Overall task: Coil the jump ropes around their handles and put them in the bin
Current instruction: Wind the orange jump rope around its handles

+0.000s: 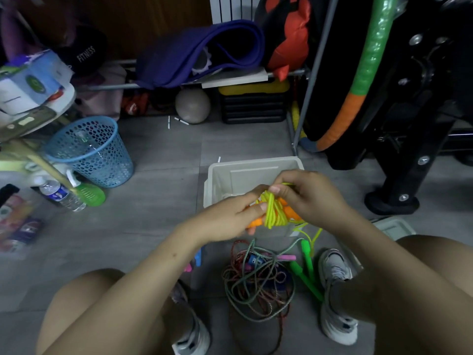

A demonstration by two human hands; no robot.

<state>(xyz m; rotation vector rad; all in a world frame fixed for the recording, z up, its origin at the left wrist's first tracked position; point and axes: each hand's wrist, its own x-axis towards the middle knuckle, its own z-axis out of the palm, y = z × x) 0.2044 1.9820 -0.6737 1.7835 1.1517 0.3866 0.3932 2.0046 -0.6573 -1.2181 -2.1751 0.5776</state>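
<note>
Left hand (227,219) grips the orange handles (256,222); right hand (311,197) pinches the yellow rope (272,212) coiled around them, above the beige bin (217,175). Bin contents unclear. Tangled ropes (258,280) lie on the floor.

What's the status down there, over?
Left hand grips orange handles; right hand pinches yellow rope. Above bin. Tangled ropes wait on floor.
</note>
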